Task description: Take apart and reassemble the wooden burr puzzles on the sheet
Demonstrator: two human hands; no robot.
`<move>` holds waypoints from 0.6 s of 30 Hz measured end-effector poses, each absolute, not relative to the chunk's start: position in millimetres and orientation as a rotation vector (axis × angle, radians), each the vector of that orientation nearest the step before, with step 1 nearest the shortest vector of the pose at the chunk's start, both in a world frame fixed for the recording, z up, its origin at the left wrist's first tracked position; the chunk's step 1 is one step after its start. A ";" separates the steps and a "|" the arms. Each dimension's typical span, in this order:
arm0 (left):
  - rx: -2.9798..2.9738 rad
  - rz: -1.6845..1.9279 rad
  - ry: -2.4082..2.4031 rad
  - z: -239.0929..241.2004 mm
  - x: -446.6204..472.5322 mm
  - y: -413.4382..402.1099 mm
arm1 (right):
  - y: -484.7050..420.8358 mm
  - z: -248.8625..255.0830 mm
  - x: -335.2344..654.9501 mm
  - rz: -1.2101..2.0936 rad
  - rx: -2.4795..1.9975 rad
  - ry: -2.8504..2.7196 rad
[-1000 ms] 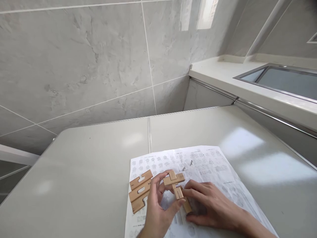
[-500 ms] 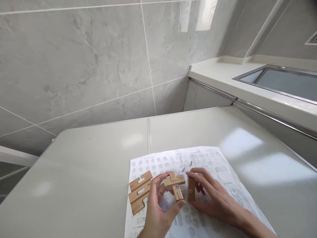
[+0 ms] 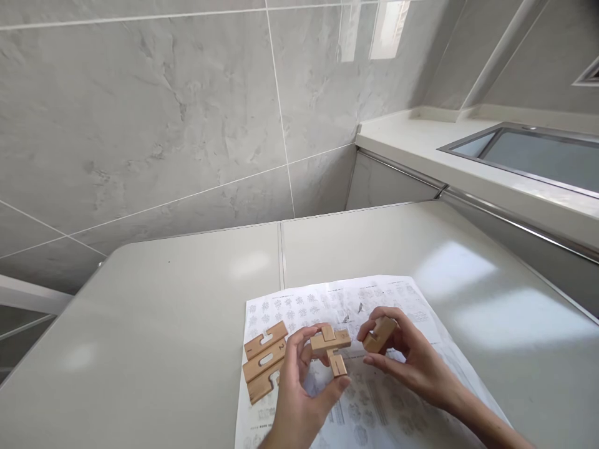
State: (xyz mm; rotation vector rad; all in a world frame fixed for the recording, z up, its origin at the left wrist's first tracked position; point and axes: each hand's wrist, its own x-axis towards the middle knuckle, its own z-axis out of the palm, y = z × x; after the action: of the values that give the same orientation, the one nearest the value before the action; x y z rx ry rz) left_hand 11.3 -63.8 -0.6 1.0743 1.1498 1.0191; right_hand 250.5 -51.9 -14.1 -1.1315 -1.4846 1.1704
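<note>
My left hand (image 3: pixel 299 393) pinches a small assembly of crossed wooden puzzle pieces (image 3: pixel 330 346) between thumb and fingers, lifted just above a printed instruction sheet (image 3: pixel 397 399). My right hand (image 3: pixel 412 362) holds a single notched wooden piece (image 3: pixel 379 335) in its fingertips, close to the right of the assembly and apart from it. Three more notched wooden pieces (image 3: pixel 264 362) lie side by side on the sheet's left edge, just left of my left hand.
The sheet lies on a pale grey table (image 3: pixel 163 312) with a seam down its middle. A tiled wall (image 3: pixel 163 112) rises behind. To the right stands a white counter (image 3: pixel 421 146) with a steel sink (image 3: pixel 538 153).
My right hand picked the single wooden piece up from the sheet, turned it, and raised it up beside the assembly. My left hand stayed nearly still.
</note>
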 end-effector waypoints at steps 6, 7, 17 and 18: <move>1.030 1.041 1.168 1.0 17.2 -65.9 | -51.3 -18.8 251.1 1.242 -1.057 -1.420; 1.023 1.047 1.175 1.3 18.0 -66.5 | -51.1 -18.3 250.3 1.256 -1.041 -1.415; 1.077 0.968 1.157 -1.3 11.6 -64.0 | -53.8 -11.7 246.4 1.351 -0.969 -1.401; 1.061 0.990 1.168 -1.3 12.4 -64.3 | -53.5 -10.5 246.3 1.346 -0.982 -1.424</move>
State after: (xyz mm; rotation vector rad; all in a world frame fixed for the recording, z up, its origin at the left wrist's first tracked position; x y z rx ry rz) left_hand 12.4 -64.3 -1.3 1.0612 1.1684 0.9898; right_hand 246.3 -53.5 -10.5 -0.9822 -1.4243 1.3461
